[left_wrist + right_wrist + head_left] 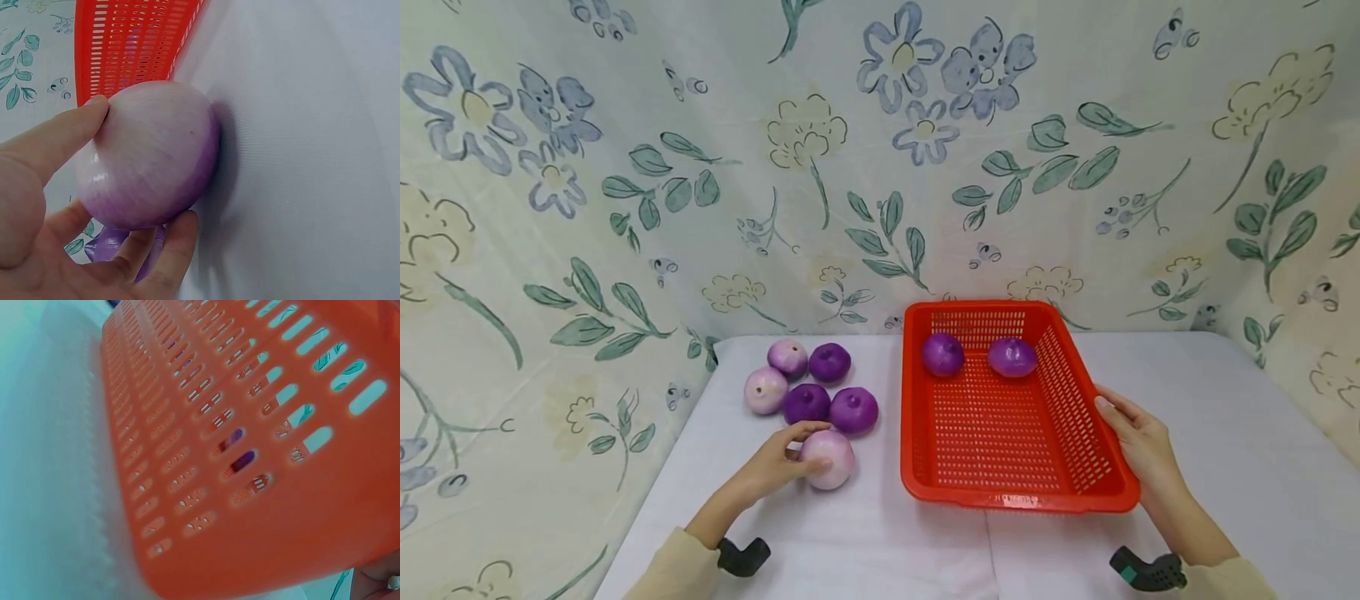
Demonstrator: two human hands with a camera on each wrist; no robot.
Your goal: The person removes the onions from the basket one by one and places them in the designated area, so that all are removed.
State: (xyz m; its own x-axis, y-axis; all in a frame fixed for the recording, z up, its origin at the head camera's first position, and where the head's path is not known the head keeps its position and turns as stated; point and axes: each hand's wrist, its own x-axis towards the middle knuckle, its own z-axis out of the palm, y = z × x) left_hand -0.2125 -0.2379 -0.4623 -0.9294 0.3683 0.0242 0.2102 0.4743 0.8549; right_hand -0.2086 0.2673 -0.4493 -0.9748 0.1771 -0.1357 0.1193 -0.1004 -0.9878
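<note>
My left hand point(775, 462) grips a pale pink onion point(829, 460), thumb on one side and fingers curled round the other. In the left wrist view this onion point(150, 156) shows a deeper purple side facing the white cloth. My right hand point(1142, 442) holds the right rim of a red plastic basket point(917, 417), thumb at the edge. Two purple onions, one at left point(942, 355) and one at right point(1012, 357), lie at the basket's far end. The right wrist view shows the slotted basket wall point(206, 444) close up, the hand mostly out of frame.
Several more onions cluster beyond my left hand, among them a dark purple onion point(830, 363), a pale onion point(766, 390) and a bright purple onion point(853, 411). A white cloth point(925, 550) covers the table. Behind it hangs a flowered curtain point(737, 233).
</note>
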